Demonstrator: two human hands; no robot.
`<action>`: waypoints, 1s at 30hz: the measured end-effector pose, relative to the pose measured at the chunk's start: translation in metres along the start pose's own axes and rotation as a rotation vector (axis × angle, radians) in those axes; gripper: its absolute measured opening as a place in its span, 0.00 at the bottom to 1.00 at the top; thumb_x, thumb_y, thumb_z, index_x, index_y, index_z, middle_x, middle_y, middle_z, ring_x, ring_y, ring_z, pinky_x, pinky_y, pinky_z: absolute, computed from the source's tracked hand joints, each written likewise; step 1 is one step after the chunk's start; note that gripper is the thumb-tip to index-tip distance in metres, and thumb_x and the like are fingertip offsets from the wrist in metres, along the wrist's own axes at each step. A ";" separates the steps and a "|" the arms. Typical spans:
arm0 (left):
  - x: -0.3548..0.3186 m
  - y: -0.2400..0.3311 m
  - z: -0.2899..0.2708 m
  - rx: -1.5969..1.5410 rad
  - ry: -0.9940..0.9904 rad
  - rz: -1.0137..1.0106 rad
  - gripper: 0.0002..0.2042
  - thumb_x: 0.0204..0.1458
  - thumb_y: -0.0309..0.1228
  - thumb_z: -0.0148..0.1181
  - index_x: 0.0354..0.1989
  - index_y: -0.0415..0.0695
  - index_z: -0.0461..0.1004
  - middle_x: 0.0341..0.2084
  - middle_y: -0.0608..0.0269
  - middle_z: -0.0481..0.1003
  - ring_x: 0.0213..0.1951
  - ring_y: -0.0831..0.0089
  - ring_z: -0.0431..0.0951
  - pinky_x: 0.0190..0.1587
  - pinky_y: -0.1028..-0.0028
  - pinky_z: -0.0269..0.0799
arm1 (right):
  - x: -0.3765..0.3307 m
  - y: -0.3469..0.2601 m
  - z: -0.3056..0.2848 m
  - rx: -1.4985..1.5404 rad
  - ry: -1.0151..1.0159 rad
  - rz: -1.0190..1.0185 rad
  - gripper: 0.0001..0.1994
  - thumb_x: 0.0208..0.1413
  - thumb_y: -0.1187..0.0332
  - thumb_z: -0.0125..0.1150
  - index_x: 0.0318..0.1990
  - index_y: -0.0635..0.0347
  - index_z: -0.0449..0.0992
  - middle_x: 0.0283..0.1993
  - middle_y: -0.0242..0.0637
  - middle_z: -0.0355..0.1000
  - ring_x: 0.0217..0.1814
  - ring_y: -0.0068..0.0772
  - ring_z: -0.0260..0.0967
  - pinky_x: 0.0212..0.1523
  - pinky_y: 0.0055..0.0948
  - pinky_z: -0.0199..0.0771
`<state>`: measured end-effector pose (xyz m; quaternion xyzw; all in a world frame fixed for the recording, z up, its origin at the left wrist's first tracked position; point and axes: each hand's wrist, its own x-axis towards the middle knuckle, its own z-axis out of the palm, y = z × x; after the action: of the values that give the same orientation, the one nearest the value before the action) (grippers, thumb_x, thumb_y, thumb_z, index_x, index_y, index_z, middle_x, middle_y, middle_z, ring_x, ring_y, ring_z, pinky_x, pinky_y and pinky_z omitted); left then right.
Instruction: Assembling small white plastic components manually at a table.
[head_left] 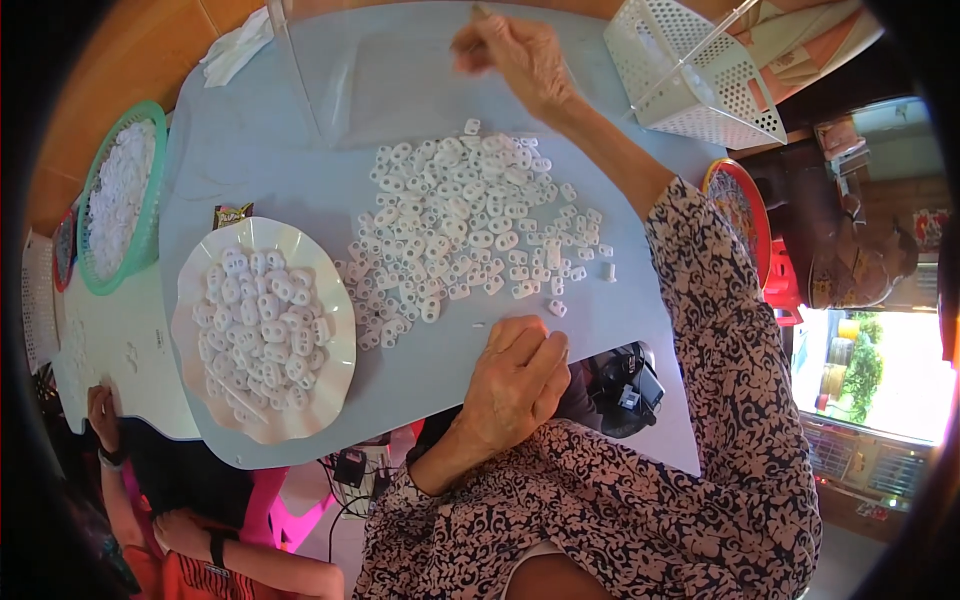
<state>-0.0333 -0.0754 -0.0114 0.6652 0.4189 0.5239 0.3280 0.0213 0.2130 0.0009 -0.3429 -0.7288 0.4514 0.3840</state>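
Note:
My left hand (515, 385) rests at the near edge of the blue-grey table (600, 350), fingers curled in and pressed together; whatever they might hold is hidden. My right hand (520, 65) reaches to the far side of the table, beside a clear plastic sheet or box (335, 80). Its fingers are bent and blurred, so their grip cannot be made out. Between the hands spreads a loose heap of small white plastic pieces with two holes each (470, 205). To the left stands a scalloped white dish (335, 370) filled with similar, larger-looking white pieces (262, 320).
A white perforated basket (690, 110) stands at the far right, near a red-rimmed bowl (765, 230). At left sits a green basket (95, 275) of white pieces. A small dark packet (232, 215) lies behind the dish. Another person's hand (102, 412) rests at lower left.

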 end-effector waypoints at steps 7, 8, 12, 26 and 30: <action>0.004 0.001 0.001 0.013 0.021 -0.003 0.11 0.43 0.19 0.58 0.37 0.36 0.69 0.25 0.57 0.67 0.35 0.59 0.70 0.38 0.65 0.64 | 0.013 0.041 -0.033 -0.563 0.238 0.021 0.18 0.58 0.55 0.50 0.33 0.59 0.79 0.31 0.31 0.78 0.32 0.20 0.75 0.42 0.29 0.72; 0.005 0.001 0.002 0.016 0.028 -0.006 0.11 0.43 0.19 0.58 0.37 0.36 0.69 0.25 0.57 0.67 0.35 0.59 0.70 0.38 0.65 0.64 | 0.009 0.045 -0.035 -0.560 0.240 0.020 0.18 0.58 0.55 0.50 0.33 0.59 0.79 0.31 0.31 0.78 0.32 0.20 0.75 0.42 0.29 0.72; 0.007 0.003 0.003 0.027 0.050 -0.029 0.10 0.43 0.18 0.57 0.35 0.37 0.69 0.25 0.57 0.67 0.35 0.58 0.69 0.38 0.66 0.64 | -0.005 0.044 -0.034 -0.342 0.170 -0.034 0.21 0.62 0.53 0.48 0.37 0.65 0.78 0.36 0.36 0.77 0.37 0.25 0.74 0.42 0.23 0.73; 0.009 0.009 0.006 0.088 0.045 -0.036 0.08 0.44 0.19 0.57 0.34 0.37 0.70 0.25 0.58 0.68 0.33 0.60 0.70 0.36 0.66 0.64 | 0.044 0.029 0.012 -0.247 0.033 -0.151 0.24 0.61 0.49 0.45 0.36 0.60 0.79 0.33 0.35 0.78 0.37 0.25 0.75 0.39 0.26 0.72; 0.010 0.010 0.007 0.085 0.054 -0.029 0.07 0.45 0.19 0.57 0.34 0.37 0.70 0.24 0.59 0.69 0.32 0.61 0.70 0.34 0.67 0.64 | 0.054 0.045 0.025 -0.175 -0.021 -0.147 0.25 0.60 0.46 0.46 0.37 0.60 0.80 0.33 0.35 0.78 0.37 0.25 0.76 0.42 0.26 0.73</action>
<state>-0.0232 -0.0707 0.0002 0.6580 0.4591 0.5186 0.2956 -0.0191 0.2653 -0.0343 -0.3159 -0.7926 0.3601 0.3772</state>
